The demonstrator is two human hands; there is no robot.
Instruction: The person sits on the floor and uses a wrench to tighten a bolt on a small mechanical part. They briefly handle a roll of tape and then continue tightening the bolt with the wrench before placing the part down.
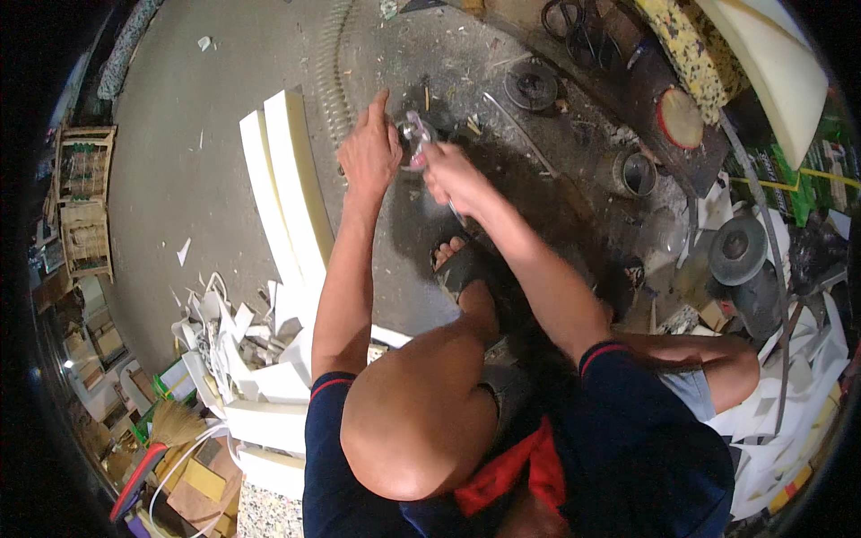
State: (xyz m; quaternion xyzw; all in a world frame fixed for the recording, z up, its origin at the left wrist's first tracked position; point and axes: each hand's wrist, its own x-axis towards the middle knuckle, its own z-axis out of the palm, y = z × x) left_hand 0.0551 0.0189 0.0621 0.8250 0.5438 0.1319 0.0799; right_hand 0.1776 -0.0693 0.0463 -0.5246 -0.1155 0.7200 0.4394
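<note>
Above the concrete floor, my right hand point(456, 179) is closed around a slim tool; a thin metal end of it sticks out below the fist, and its kind is hidden. Beside the fist is a small shiny metal and pinkish piece point(413, 136), too blurred to name. My left hand point(369, 151) is next to this piece, index finger stretched forward, the other fingers bent; what they grip is hidden. A long ribbed, coil-like strip point(330, 67) runs along the floor up to my left hand and looks smeared.
Two long cream foam strips point(285, 179) lie left of my left arm, above a heap of white scraps point(238, 336). On the right are a dark board point(664, 134), black scissors point(574, 25), a round black disc point(531, 86), a thin rod point(520, 133) and a metal tin point(639, 173).
</note>
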